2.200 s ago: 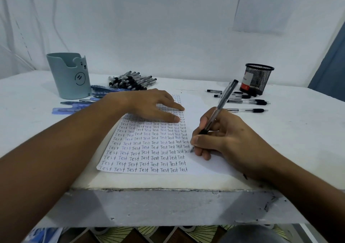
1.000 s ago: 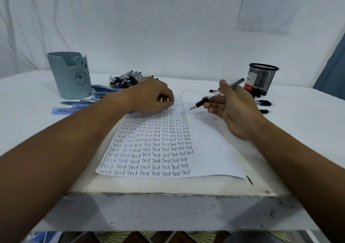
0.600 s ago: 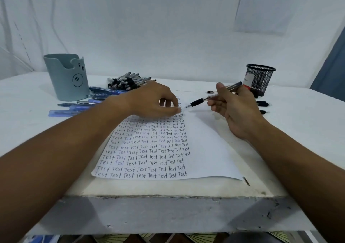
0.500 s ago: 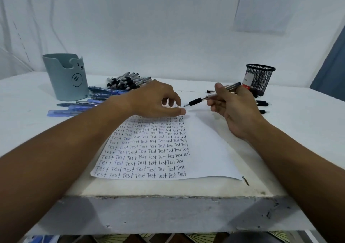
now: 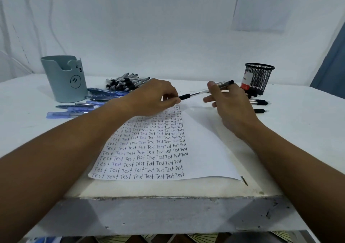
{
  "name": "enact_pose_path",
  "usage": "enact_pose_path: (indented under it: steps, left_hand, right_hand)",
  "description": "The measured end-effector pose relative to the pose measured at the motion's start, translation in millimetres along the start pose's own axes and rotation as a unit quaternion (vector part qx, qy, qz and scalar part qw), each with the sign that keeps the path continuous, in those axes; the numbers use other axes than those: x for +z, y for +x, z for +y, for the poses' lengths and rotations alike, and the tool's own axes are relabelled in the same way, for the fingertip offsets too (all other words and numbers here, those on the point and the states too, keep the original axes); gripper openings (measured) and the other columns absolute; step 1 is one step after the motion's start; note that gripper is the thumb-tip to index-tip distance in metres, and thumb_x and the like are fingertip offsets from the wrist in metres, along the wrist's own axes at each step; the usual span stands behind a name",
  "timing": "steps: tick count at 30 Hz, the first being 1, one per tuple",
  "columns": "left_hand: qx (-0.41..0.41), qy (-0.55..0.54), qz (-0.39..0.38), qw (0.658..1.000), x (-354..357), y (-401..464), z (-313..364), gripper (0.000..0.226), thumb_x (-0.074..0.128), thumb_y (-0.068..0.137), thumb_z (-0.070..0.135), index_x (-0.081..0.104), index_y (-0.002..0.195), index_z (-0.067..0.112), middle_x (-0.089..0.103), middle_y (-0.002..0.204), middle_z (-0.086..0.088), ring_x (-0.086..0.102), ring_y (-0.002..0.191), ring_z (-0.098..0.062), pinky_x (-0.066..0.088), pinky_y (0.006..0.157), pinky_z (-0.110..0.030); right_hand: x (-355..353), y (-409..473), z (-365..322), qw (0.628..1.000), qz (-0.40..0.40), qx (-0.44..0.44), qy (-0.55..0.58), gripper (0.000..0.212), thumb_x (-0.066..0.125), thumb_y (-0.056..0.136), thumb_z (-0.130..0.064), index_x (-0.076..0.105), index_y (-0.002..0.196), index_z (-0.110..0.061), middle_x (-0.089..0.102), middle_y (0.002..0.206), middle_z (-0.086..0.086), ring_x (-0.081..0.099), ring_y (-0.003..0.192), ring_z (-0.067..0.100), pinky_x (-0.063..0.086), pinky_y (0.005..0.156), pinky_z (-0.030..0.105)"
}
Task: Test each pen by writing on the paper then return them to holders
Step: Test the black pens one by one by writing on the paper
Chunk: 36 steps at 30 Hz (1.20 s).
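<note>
White table (image 5: 298, 130): right hand (image 5: 231, 104) fingers grasp pen (image 5: 200, 92), left hand (image 5: 155, 97) fingers pinch its tip

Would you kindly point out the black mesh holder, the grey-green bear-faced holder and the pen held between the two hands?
black mesh holder (image 5: 258, 78): head view, front of its mesh wall.
grey-green bear-faced holder (image 5: 63, 82): head view, front wall beside the printed face.
pen (image 5: 197, 93): head view, clear barrel between the hands.

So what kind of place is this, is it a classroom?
Hard to say; probably a plain writing desk at home or in an office: a white table, a paper covered in "Test", and pen holders.
</note>
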<state>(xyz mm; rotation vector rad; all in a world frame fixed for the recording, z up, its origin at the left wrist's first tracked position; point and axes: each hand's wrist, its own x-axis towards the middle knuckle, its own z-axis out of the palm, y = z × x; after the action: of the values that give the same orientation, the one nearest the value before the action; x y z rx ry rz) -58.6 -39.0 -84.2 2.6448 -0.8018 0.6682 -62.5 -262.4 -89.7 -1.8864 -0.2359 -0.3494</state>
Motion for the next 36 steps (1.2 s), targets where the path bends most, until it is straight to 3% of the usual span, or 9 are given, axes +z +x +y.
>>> enact_pose_path:
  steps: [4,8,11,16,21,26,30,33,36]
  left_hand:
    - [-0.07,0.043,0.027,0.996,-14,-5,-15,0.028,0.053,0.097,0.034,0.07,0.099,0.012,0.061,0.083,0.0,0.053,0.077,-0.017,0.042,0.072,-0.034]
    - [-0.175,0.109,0.091,0.974,-29,-15,-43,0.032,0.052,0.098,0.03,0.07,0.096,0.004,0.061,0.081,-0.009,0.054,0.073,-0.024,0.041,0.067,-0.034]
    - [-0.242,0.129,0.144,0.951,-38,-23,-58,0.032,0.054,0.097,0.029,0.07,0.094,0.001,0.064,0.082,-0.013,0.056,0.076,-0.027,0.042,0.07,-0.035]
    - [-0.282,0.183,0.179,0.925,-41,-27,-67,0.032,0.052,0.097,0.026,0.069,0.094,-0.002,0.066,0.085,-0.019,0.057,0.08,-0.032,0.044,0.074,-0.04]
    - [-0.315,0.23,0.174,0.904,-41,-30,-78,0.034,0.051,0.097,0.025,0.067,0.094,-0.004,0.063,0.085,-0.021,0.058,0.082,-0.036,0.047,0.073,-0.043]
    - [-0.345,0.252,0.149,0.892,-42,-32,-85,0.034,0.053,0.097,0.025,0.067,0.094,-0.005,0.064,0.085,-0.023,0.059,0.082,-0.037,0.048,0.075,-0.044]
    - [-0.351,0.252,0.136,0.892,-41,-33,-87,0.035,0.054,0.097,0.028,0.069,0.094,-0.004,0.066,0.086,-0.023,0.06,0.084,-0.037,0.05,0.079,-0.044]
    - [-0.36,0.238,0.125,0.893,-40,-32,-86,0.036,0.056,0.097,0.028,0.069,0.093,-0.005,0.067,0.086,-0.023,0.061,0.084,-0.037,0.048,0.076,-0.042]
    - [-0.375,0.197,0.122,0.898,-38,-31,-88,0.02,0.058,0.095,0.011,0.071,0.09,-0.004,0.069,0.087,-0.021,0.063,0.083,-0.035,0.049,0.07,-0.038]
  right_hand:
    - [-5,3,7,0.983,0.044,-0.049,-0.174,0.03,0.053,0.093,-0.045,0.066,0.101,-0.019,0.066,0.092,-0.009,0.058,0.1,0.022,0.047,0.086,0.035]
    - [-8,4,9,0.887,0.008,-0.036,-0.461,0.038,0.05,0.091,-0.016,0.058,0.128,-0.021,0.059,0.123,0.005,0.038,0.121,0.033,0.033,0.097,0.042]
    - [-10,3,7,0.852,-0.018,0.008,-0.524,0.037,0.053,0.092,-0.016,0.057,0.129,-0.018,0.053,0.132,0.008,0.033,0.13,0.033,0.029,0.104,0.043]
    - [-11,9,16,0.849,-0.039,0.011,-0.526,0.031,0.052,0.094,-0.014,0.06,0.124,-0.014,0.057,0.128,0.01,0.041,0.127,0.033,0.038,0.101,0.041]
    - [-10,19,29,0.861,-0.058,-0.044,-0.503,0.031,0.051,0.088,-0.006,0.063,0.116,-0.01,0.063,0.119,0.011,0.05,0.12,0.033,0.043,0.101,0.039]
    - [-4,19,31,0.872,-0.086,-0.139,-0.462,0.046,0.046,0.082,0.002,0.067,0.115,-0.02,0.067,0.113,0.009,0.054,0.113,0.033,0.041,0.1,0.038]
    - [0,18,31,0.889,-0.117,-0.192,-0.398,0.043,0.047,0.088,0.002,0.07,0.111,-0.026,0.066,0.103,0.011,0.054,0.106,0.035,0.043,0.093,0.039]
    - [2,16,29,0.892,-0.135,-0.208,-0.378,0.042,0.046,0.093,-0.001,0.069,0.117,-0.026,0.065,0.108,0.01,0.052,0.11,0.034,0.04,0.096,0.036]
    - [2,15,27,0.896,-0.138,-0.194,-0.374,0.039,0.048,0.096,-0.001,0.064,0.127,-0.018,0.062,0.119,0.011,0.05,0.118,0.03,0.033,0.096,0.026]
